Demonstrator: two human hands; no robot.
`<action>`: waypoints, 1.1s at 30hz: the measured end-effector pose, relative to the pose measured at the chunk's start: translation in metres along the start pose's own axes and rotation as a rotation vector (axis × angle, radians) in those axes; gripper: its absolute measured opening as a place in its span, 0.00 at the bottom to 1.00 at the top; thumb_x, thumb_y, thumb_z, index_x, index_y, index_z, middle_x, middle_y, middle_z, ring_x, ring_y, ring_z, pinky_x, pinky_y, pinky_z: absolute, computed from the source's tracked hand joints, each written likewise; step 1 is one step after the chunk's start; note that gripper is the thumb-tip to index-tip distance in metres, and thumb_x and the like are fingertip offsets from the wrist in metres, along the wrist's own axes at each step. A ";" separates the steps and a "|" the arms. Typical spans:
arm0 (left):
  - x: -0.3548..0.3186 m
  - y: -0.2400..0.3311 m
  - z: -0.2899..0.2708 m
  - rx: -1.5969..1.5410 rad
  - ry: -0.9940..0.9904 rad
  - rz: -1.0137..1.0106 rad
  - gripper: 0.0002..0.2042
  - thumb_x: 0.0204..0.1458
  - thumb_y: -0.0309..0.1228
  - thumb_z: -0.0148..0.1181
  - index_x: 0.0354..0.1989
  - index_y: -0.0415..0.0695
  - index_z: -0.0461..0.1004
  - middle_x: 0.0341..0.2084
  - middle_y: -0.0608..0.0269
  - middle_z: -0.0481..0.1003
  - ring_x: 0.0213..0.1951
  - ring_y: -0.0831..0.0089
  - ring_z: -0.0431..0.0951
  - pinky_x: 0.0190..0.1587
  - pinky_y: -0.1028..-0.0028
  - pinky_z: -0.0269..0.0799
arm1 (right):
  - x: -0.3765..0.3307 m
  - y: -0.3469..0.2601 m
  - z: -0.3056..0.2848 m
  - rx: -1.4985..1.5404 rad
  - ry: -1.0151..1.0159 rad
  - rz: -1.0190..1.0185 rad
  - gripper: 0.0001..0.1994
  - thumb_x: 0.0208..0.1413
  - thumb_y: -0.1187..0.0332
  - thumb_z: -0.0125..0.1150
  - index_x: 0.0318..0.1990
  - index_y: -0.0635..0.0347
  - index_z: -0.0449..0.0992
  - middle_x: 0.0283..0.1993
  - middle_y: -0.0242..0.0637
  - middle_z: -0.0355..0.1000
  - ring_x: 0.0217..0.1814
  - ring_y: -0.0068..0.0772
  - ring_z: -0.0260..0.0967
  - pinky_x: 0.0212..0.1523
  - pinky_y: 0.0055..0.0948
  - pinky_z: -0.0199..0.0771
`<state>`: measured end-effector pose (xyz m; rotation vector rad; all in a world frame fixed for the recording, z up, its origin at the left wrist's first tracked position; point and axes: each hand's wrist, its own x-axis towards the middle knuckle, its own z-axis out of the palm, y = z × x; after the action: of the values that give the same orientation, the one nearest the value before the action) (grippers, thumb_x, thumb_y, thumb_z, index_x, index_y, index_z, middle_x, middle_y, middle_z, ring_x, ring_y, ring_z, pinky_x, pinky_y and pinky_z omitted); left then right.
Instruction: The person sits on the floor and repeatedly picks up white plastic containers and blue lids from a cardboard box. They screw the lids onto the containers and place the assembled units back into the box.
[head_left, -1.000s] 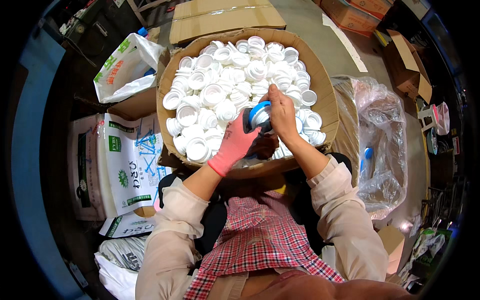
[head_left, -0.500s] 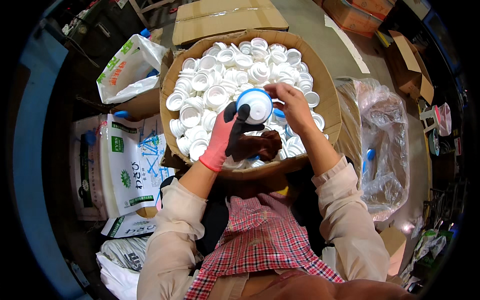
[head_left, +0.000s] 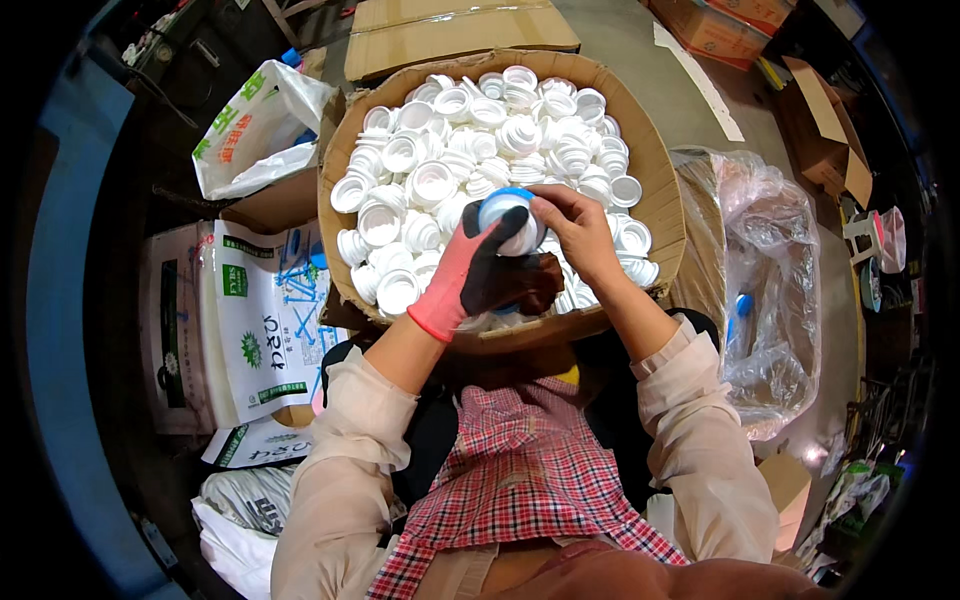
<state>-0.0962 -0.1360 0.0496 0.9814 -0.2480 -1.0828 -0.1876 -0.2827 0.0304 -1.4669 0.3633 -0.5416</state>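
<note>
Between my hands, above the box, is a white round cap with a blue rim (head_left: 508,215). My left hand (head_left: 478,270), in a pink glove with dark fingers, closes round its left and lower side. The bare fingers of my right hand (head_left: 577,228) press on its right edge, thumb and fingertips together. Beneath lies a heap of white round plastic caps (head_left: 430,180), filling a large cardboard box (head_left: 655,205). A dark brown thing (head_left: 545,285) shows under my left hand; its kind I cannot make out.
To the left stand a white plastic bag (head_left: 265,125) and white printed packaging (head_left: 265,330). A clear plastic liner (head_left: 770,300) covers a container on the right, with something blue inside. Behind the caps is a closed flat carton (head_left: 460,35); an open carton (head_left: 825,130) stands far right.
The blue-rimmed cap has tilted, so less of its white face shows. My right fingers have come onto its edge, and my left hand has shifted slightly right.
</note>
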 end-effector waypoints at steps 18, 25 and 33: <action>0.001 -0.009 -0.018 0.483 0.046 0.228 0.34 0.50 0.46 0.68 0.56 0.36 0.59 0.48 0.49 0.68 0.46 0.64 0.73 0.47 0.69 0.73 | -0.005 0.008 0.007 -0.220 -0.012 0.028 0.17 0.63 0.62 0.57 0.46 0.70 0.77 0.36 0.36 0.77 0.38 0.23 0.69 0.44 0.25 0.69; 0.018 0.023 -0.052 0.151 0.155 0.186 0.25 0.64 0.48 0.49 0.57 0.39 0.65 0.47 0.54 0.73 0.49 0.63 0.76 0.46 0.66 0.76 | 0.036 0.030 -0.044 -0.248 0.261 0.117 0.14 0.60 0.64 0.57 0.42 0.69 0.79 0.33 0.38 0.77 0.34 0.24 0.70 0.37 0.28 0.70; 0.016 0.044 -0.118 0.893 0.346 0.495 0.12 0.52 0.31 0.63 0.40 0.36 0.74 0.33 0.57 0.79 0.36 0.71 0.77 0.42 0.72 0.71 | 0.039 0.094 -0.078 -1.208 0.319 -0.283 0.20 0.53 0.67 0.64 0.53 0.64 0.72 0.49 0.48 0.73 0.53 0.46 0.69 0.52 0.39 0.69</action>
<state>0.0108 -0.0796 0.0115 1.7593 -0.6798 -0.2986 -0.1865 -0.3677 -0.0660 -2.6256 0.8242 -0.8490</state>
